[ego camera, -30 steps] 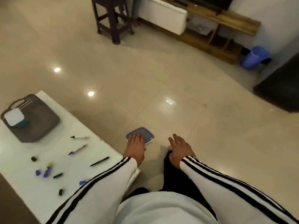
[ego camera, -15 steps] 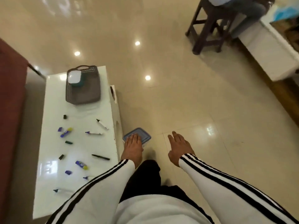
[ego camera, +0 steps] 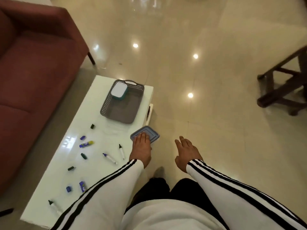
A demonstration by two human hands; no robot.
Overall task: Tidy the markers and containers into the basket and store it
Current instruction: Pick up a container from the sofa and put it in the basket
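At the table's right edge, just below frame centre, a flat container with a blue lid (ego camera: 146,133) is carried under the left hand (ego camera: 142,151), whose fingers (ego camera: 143,136) lie across the near half of the lid; whether the thumb grips underneath cannot be told, as it is hidden. The container's long axis runs roughly from 10 o'clock to 4 o'clock. The grey basket (ego camera: 106,107) stands on the white table (ego camera: 93,130) at about 11 o'clock from the container, near but not touching it, with its long axis toward 1 o'clock. A white-lidded teal box (ego camera: 119,90) already sits in the basket's far corner; the near part of the basket floor is bare. The left hand is the nearer hand to the basket, so the likely next move is a short carry toward 11 o'clock, then a lowering over the near rim. The right hand (ego camera: 186,154) hangs at 3 o'clock from the container, fingers spread, holding nothing. Loose markers (ego camera: 109,158) and caps (ego camera: 92,126) lie scattered on the table from 8 o'clock to 10 o'clock of the left hand. A maroon sofa (ego camera: 33,72) lies beyond the table at 9 o'clock.
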